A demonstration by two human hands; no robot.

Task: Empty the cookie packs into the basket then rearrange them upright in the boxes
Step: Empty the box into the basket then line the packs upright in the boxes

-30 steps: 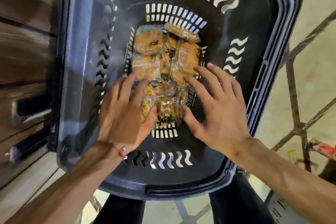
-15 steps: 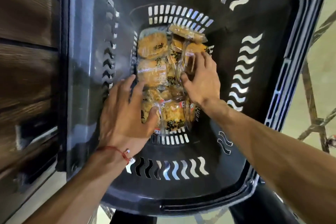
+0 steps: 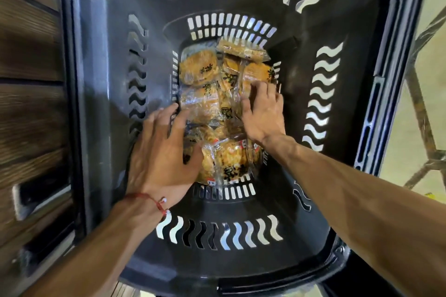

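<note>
The packs (image 3: 200, 72) lay loose in a heap on the floor of the basket (image 3: 108, 79), some flat and some on edge, so the emptying looked done and the boxes, which I could not see, were still to fill. My left hand (image 3: 161, 152) lay spread and flat on the near left of the heap, fingers straight, thumb across a near pack. I judged it was there to pin the slippery wrappers while the other hand picked. My right hand (image 3: 264, 113) was deep at the far right of the heap, fingertips bent down over a pack against the basket's right wall. Whether it had truly closed on that pack I could not tell. A second earlier both hands had hovered spread over the near end of the heap. Since then the right had gone farther in and curled, while the left had hardly shifted.
</note>
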